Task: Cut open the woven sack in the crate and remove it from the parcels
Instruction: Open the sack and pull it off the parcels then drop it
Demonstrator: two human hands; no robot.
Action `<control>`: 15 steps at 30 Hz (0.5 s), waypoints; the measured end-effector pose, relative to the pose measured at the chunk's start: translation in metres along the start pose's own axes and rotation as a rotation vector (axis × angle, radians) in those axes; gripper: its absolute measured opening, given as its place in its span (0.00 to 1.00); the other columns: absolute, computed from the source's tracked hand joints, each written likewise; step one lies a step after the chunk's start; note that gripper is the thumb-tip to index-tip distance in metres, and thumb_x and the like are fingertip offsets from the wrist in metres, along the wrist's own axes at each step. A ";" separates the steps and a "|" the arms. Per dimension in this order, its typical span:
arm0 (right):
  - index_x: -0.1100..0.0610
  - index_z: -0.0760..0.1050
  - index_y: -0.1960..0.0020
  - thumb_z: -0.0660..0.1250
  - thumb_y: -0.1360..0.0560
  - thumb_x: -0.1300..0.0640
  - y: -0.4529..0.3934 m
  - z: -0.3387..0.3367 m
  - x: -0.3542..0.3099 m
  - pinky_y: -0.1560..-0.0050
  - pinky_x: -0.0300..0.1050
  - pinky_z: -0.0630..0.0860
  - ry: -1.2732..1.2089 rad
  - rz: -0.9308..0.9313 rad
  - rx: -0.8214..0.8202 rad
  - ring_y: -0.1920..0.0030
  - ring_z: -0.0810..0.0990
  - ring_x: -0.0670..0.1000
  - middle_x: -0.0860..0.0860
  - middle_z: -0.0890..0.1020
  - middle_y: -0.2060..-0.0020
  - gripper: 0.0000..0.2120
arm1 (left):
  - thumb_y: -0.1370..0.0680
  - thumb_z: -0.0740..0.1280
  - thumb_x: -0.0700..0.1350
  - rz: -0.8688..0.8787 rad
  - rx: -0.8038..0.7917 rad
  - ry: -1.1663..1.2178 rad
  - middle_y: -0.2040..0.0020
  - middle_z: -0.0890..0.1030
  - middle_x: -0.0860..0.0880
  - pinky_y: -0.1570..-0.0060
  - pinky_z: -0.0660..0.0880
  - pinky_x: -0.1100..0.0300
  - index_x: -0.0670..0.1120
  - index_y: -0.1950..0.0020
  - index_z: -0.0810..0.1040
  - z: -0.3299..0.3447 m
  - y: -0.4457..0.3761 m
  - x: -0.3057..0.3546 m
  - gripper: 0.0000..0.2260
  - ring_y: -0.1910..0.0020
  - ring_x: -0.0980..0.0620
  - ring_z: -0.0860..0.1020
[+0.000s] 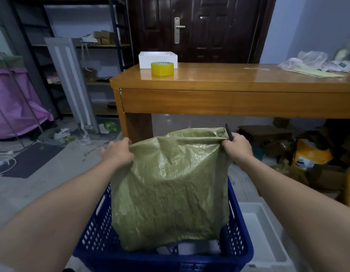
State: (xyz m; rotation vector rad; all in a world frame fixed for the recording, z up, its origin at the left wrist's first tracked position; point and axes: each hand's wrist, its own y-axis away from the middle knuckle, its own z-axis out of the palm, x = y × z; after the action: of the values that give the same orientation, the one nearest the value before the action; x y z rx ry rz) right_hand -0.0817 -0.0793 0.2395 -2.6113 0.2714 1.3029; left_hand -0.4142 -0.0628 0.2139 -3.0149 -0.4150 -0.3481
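Sack (170,189), green and woven, stands up out of the blue crate (237,242), its top corners gripped by the left hand (119,152) and right hand (238,147), the right also holding a dark blade (229,132). Beyond stands a wooden table (239,89) with yellow tape (162,68) and a white box (158,56); cardboard boxes (307,154) clutter the floor at right.

Both bare forearms reach forward and slightly inward from the lower corners of the view, stretched nearly straight. The left hand (119,152) is seen from the back, its thumb and curled fingers pinching the upper left corner of the woven sack (170,189), with one finger sticking out to the left. The right hand (238,147) grips the sack's upper right corner in a closed fist and also holds a thin dark tool (229,132) that points upward.
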 end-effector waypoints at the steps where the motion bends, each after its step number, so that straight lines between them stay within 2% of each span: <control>1: 0.58 0.76 0.55 0.60 0.25 0.60 0.001 0.003 -0.003 0.60 0.49 0.68 -0.024 0.002 -0.002 0.58 0.76 0.56 0.53 0.78 0.62 0.07 | 0.27 0.66 0.45 0.070 -0.061 0.074 0.32 0.73 0.46 0.31 0.63 0.40 0.55 0.30 0.68 -0.002 0.001 0.006 0.26 0.30 0.43 0.66; 3: 0.59 0.77 0.51 0.59 0.23 0.61 0.003 0.013 -0.010 0.55 0.51 0.74 -0.068 0.007 -0.022 0.54 0.77 0.57 0.55 0.80 0.57 0.09 | 0.32 0.74 0.52 0.282 -0.236 0.164 0.22 0.60 0.47 0.27 0.58 0.40 0.54 0.21 0.53 -0.007 0.010 0.029 0.45 0.24 0.44 0.58; 5: 0.58 0.78 0.48 0.59 0.22 0.60 0.006 0.022 -0.022 0.49 0.52 0.75 -0.096 -0.028 -0.060 0.50 0.78 0.56 0.54 0.81 0.53 0.09 | 0.37 0.77 0.62 0.451 -0.325 0.153 0.19 0.51 0.48 0.25 0.48 0.38 0.55 0.20 0.38 -0.007 0.024 0.059 0.59 0.21 0.46 0.50; 6: 0.57 0.78 0.49 0.59 0.21 0.60 0.008 0.027 -0.028 0.49 0.52 0.75 -0.111 -0.058 -0.077 0.50 0.78 0.56 0.53 0.81 0.53 0.09 | 0.38 0.77 0.64 0.489 -0.328 0.119 0.19 0.50 0.48 0.25 0.43 0.38 0.55 0.21 0.35 -0.006 0.029 0.074 0.62 0.21 0.46 0.48; 7: 0.56 0.78 0.50 0.59 0.21 0.60 0.009 0.030 -0.033 0.48 0.52 0.75 -0.127 -0.089 -0.087 0.50 0.78 0.55 0.53 0.82 0.53 0.09 | 0.38 0.77 0.63 0.497 -0.322 0.086 0.20 0.54 0.46 0.26 0.40 0.38 0.55 0.21 0.34 -0.002 0.030 0.086 0.62 0.21 0.47 0.49; 8: 0.56 0.78 0.51 0.59 0.21 0.60 0.010 0.031 -0.039 0.49 0.52 0.75 -0.135 -0.117 -0.092 0.50 0.79 0.56 0.53 0.82 0.53 0.09 | 0.38 0.77 0.63 0.480 -0.317 0.055 0.23 0.62 0.45 0.27 0.42 0.38 0.53 0.20 0.39 0.002 0.029 0.094 0.60 0.22 0.46 0.54; 9: 0.57 0.79 0.50 0.60 0.22 0.61 0.009 0.032 -0.043 0.52 0.51 0.74 -0.133 -0.140 -0.090 0.50 0.79 0.56 0.53 0.83 0.53 0.08 | 0.37 0.76 0.62 0.445 -0.306 0.048 0.30 0.71 0.45 0.29 0.48 0.38 0.52 0.20 0.49 0.006 0.027 0.100 0.53 0.25 0.44 0.61; 10: 0.57 0.79 0.49 0.62 0.22 0.61 0.008 0.030 -0.047 0.54 0.49 0.73 -0.131 -0.148 -0.082 0.50 0.79 0.55 0.53 0.82 0.52 0.07 | 0.34 0.75 0.61 0.404 -0.284 0.060 0.38 0.77 0.46 0.33 0.55 0.40 0.52 0.26 0.63 0.010 0.024 0.103 0.41 0.31 0.43 0.68; 11: 0.55 0.78 0.47 0.65 0.24 0.62 0.007 0.027 -0.050 0.56 0.47 0.73 -0.142 -0.144 -0.069 0.50 0.79 0.55 0.53 0.82 0.50 0.08 | 0.31 0.73 0.59 0.373 -0.239 0.098 0.45 0.80 0.48 0.37 0.61 0.42 0.51 0.35 0.74 0.013 0.022 0.105 0.27 0.38 0.43 0.74; 12: 0.52 0.77 0.44 0.69 0.27 0.61 0.005 0.025 -0.052 0.54 0.47 0.75 -0.163 -0.136 -0.055 0.50 0.79 0.54 0.52 0.80 0.47 0.12 | 0.28 0.70 0.57 0.326 -0.199 0.154 0.49 0.81 0.48 0.39 0.65 0.44 0.50 0.45 0.80 0.016 0.019 0.105 0.16 0.44 0.43 0.76; 13: 0.50 0.75 0.40 0.71 0.29 0.61 0.004 0.022 -0.053 0.51 0.50 0.78 -0.179 -0.134 -0.040 0.49 0.79 0.55 0.52 0.78 0.43 0.19 | 0.25 0.67 0.55 0.292 -0.157 0.220 0.51 0.80 0.47 0.40 0.69 0.45 0.49 0.52 0.81 0.020 0.016 0.105 0.11 0.48 0.43 0.77; 15: 0.47 0.69 0.32 0.75 0.31 0.58 0.001 0.020 -0.049 0.46 0.55 0.79 -0.157 -0.113 -0.009 0.45 0.77 0.55 0.51 0.73 0.37 0.30 | 0.24 0.62 0.52 0.244 -0.091 0.359 0.52 0.80 0.44 0.45 0.76 0.47 0.48 0.60 0.80 0.021 0.008 0.100 0.11 0.52 0.42 0.78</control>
State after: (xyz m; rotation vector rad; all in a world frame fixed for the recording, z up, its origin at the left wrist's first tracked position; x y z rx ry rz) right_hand -0.1266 -0.0717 0.2667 -2.4734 0.0915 1.4620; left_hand -0.3134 -0.0428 0.2166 -2.9483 -0.0029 -0.8840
